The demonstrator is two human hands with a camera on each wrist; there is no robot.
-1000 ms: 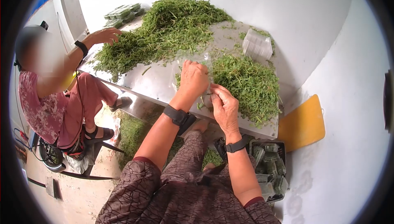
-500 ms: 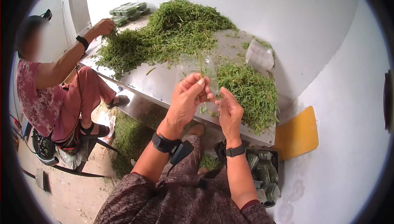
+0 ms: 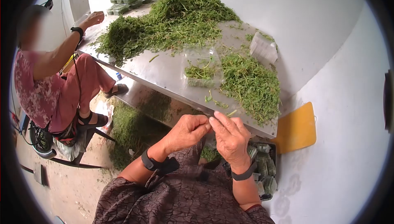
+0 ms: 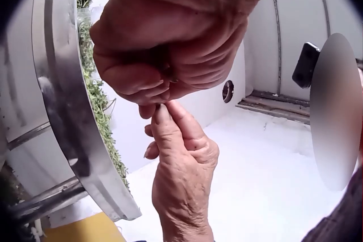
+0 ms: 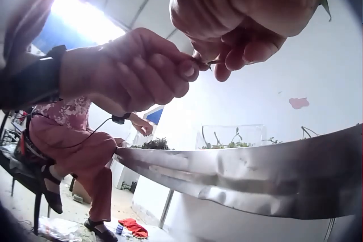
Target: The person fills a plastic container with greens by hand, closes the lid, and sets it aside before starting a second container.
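In front of my body, just off the table's near edge, my two hands meet at the fingertips. My left hand [image 3: 185,133] has its fingers curled and pinches one end of a green stem [image 5: 213,62]. My right hand [image 3: 232,142] pinches the same piece between thumb and fingers; a bit of green stem [image 3: 232,112] sticks out above its knuckles. Most of the stem is hidden by the fingers. Beyond the hands, a clear plastic box [image 3: 200,82] stands open on the table, partly filled with greens. A few loose sprigs [image 3: 215,100] lie between it and the edge.
On the metal table [image 3: 164,73] lie a large heap of greens [image 3: 180,16] and a smaller heap [image 3: 250,86]. Packed boxes [image 3: 127,1] and a stack of clear boxes [image 3: 263,48] stand behind. A crate [image 3: 266,170] is below right. Another person [image 3: 45,88] sits at left.
Both hands have drawn back from over the table toward my body, uncovering the plastic box. The upright stem in the left hand is now low between both hands. The other person's hand has left the heap.
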